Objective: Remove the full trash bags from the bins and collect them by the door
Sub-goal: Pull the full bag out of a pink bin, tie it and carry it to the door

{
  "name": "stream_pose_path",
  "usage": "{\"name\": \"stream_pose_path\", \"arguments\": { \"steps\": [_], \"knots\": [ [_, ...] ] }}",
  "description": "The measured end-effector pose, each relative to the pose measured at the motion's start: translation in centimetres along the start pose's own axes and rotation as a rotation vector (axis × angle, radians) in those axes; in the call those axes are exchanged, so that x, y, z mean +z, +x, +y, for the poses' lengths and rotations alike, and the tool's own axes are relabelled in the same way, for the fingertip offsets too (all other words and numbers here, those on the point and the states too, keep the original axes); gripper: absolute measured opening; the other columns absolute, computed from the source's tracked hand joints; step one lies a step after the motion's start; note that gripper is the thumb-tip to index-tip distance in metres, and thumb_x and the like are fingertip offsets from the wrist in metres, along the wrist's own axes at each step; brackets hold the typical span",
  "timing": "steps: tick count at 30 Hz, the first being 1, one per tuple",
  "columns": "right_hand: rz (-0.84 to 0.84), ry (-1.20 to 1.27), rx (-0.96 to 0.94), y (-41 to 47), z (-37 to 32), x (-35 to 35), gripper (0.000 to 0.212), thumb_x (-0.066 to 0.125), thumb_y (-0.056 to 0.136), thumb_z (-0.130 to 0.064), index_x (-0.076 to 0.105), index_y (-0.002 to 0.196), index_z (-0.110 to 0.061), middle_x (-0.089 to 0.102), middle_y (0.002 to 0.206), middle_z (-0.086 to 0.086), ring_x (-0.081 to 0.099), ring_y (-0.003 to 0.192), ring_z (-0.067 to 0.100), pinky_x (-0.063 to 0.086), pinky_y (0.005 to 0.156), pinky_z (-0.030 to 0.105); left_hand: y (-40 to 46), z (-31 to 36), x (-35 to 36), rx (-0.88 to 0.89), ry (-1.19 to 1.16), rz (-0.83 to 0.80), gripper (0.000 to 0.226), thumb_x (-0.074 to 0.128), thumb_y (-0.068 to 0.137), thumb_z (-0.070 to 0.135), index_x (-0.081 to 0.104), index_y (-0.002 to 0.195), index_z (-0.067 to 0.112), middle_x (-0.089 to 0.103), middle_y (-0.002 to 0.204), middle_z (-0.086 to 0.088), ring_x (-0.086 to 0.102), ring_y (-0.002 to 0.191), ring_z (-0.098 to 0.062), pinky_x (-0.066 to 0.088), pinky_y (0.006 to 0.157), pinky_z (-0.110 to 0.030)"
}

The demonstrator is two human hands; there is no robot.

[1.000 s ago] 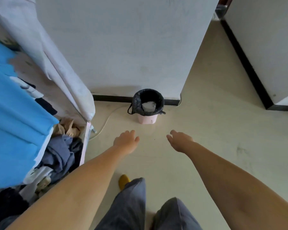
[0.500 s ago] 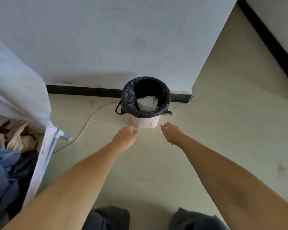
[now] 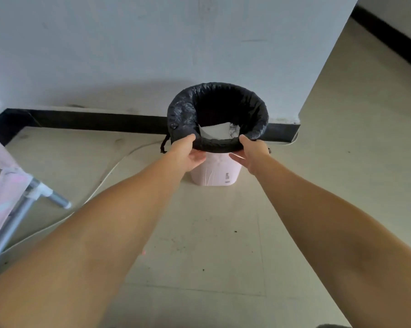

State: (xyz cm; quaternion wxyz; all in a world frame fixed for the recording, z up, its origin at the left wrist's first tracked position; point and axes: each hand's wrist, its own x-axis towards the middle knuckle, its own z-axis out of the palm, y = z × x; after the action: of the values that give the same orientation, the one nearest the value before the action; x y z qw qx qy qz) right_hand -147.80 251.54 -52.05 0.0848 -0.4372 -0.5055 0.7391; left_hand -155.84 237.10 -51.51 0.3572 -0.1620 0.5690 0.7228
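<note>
Both hands [image 3: 223, 155] on bag rim [image 3: 217, 146]

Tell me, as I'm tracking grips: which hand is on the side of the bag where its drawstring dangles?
The left hand: the black bag's drawstring dangles beside it; the right hand grips the opposite side.

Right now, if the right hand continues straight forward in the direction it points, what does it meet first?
The right hand already holds the near rim of the black plastic trash bag over the pink plastic bin. Going straight on, it would probably push into the bag's mouth, toward the white paper waste; depth is unclear.
</note>
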Motion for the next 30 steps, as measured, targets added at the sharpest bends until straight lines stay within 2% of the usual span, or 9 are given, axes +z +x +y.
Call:
{"name": "stream_pose_path", "arguments": {
  "steps": [4, 8, 11, 14, 17, 20, 24, 26, 30],
  "knots": [
    [0.001, 0.142, 0.054, -1.5, 0.0, 0.1, 0.016, 0.062, 0.087, -0.01, 0.054, 0.097, -0.001, 0.063, 0.087, 0.013, 0.068, 0.073, 0.025, 0.059, 0.052, 0.031, -1.0, -0.6, -1.1, -0.01, -0.103, -0.04, 0.041, 0.052, 0.095, 0.022, 0.046, 0.13, 0.002, 0.064, 0.103, -0.017, 0.065, 0.085, -0.028, 0.052, 0.08, -0.041],
    [-0.046, 0.089, 0.072, -2.7, 1.4, -1.8, 0.019, 0.063, 0.087, -0.013, 0.053, 0.1, -0.002, 0.062, 0.086, 0.011, 0.069, 0.055, 0.024, 0.055, 0.045, 0.027, -1.8, -2.1, -3.1, -0.004, -0.149, -0.08, 0.037, 0.045, 0.097, 0.031, 0.05, 0.125, 0.006, 0.067, 0.105, -0.018, 0.068, 0.09, -0.03, 0.059, 0.061, -0.039],
    [-0.046, 0.149, 0.14, -3.6, 2.6, -3.4, 0.021, 0.063, 0.088, -0.023, 0.056, 0.097, -0.005, 0.064, 0.09, 0.01, 0.069, 0.056, 0.022, 0.054, 0.045, 0.025, -2.5, -3.2, -4.4, -0.03, -0.231, -0.032, 0.04, 0.038, 0.098, 0.039, 0.052, 0.122, 0.01, 0.067, 0.105, -0.015, 0.067, 0.091, -0.029, 0.058, 0.058, -0.038],
    [-0.077, 0.304, 0.247, -4.0, 3.3, -4.5, 0.04, 0.06, 0.086, -0.045, 0.058, 0.1, -0.007, 0.066, 0.093, 0.009, 0.069, 0.069, 0.02, 0.054, 0.046, 0.023, -2.8, -3.6, -4.7, -0.068, -0.334, 0.0, 0.042, 0.042, 0.096, 0.043, 0.057, 0.116, 0.009, 0.069, 0.1, -0.013, 0.068, 0.085, -0.028, 0.057, 0.052, -0.037],
    [-0.047, 0.351, 0.267, -3.2, 3.3, -5.5, 0.052, 0.055, 0.084, -0.057, 0.059, 0.101, -0.007, 0.064, 0.085, 0.006, 0.066, 0.06, 0.016, 0.052, 0.043, 0.021, -2.6, -3.3, -4.9, -0.12, -0.347, 0.039, 0.039, 0.052, 0.092, 0.041, 0.057, 0.111, 0.007, 0.068, 0.098, -0.013, 0.068, 0.082, -0.029, 0.056, 0.047, -0.037],
    [-0.016, 0.322, 0.222, -2.3, 3.4, -6.5, 0.036, 0.057, 0.087, -0.049, 0.059, 0.096, -0.014, 0.062, 0.086, 0.002, 0.059, 0.062, 0.012, 0.047, 0.041, 0.017, -2.8, -2.9, -5.4, -0.135, -0.324, 0.07, 0.032, 0.062, 0.089, 0.032, 0.057, 0.105, 0.005, 0.067, 0.104, -0.013, 0.067, 0.085, -0.028, 0.057, 0.051, -0.038],
    [-0.031, 0.247, 0.268, -2.5, 3.6, -7.6, 0.017, 0.061, 0.089, -0.033, 0.056, 0.082, -0.018, 0.06, 0.079, -0.003, 0.05, 0.06, 0.009, 0.042, 0.037, 0.014, -3.4, -2.8, -6.0, -0.088, -0.27, 0.152, 0.02, 0.045, 0.094, 0.003, 0.055, 0.11, -0.001, 0.065, 0.093, -0.011, 0.064, 0.083, -0.024, 0.051, 0.072, -0.036],
    [-0.039, 0.182, 0.276, -2.8, 3.3, -7.9, 0.017, 0.061, 0.089, -0.027, 0.054, 0.077, -0.018, 0.058, 0.073, -0.001, 0.046, 0.057, 0.011, 0.042, 0.036, 0.014, -3.5, -2.6, -5.9, -0.046, -0.246, 0.169, 0.019, 0.04, 0.095, 0.003, 0.056, 0.107, 0.001, 0.064, 0.092, -0.009, 0.063, 0.088, -0.022, 0.05, 0.071, -0.034],
    [0.083, -0.087, 0.025, -3.0, 2.3, -8.1, 0.015, 0.054, 0.089, -0.012, 0.047, 0.075, -0.012, 0.042, 0.066, 0.003, 0.032, 0.05, 0.013, 0.026, 0.032, 0.011, -3.9, -2.4, -4.7, 0.04, -0.129, 0.307, 0.025, 0.037, 0.093, 0.003, 0.055, 0.11, 0.007, 0.059, 0.075, -0.007, 0.048, 0.05, -0.013, 0.049, 0.056, -0.03]
  ]
}}
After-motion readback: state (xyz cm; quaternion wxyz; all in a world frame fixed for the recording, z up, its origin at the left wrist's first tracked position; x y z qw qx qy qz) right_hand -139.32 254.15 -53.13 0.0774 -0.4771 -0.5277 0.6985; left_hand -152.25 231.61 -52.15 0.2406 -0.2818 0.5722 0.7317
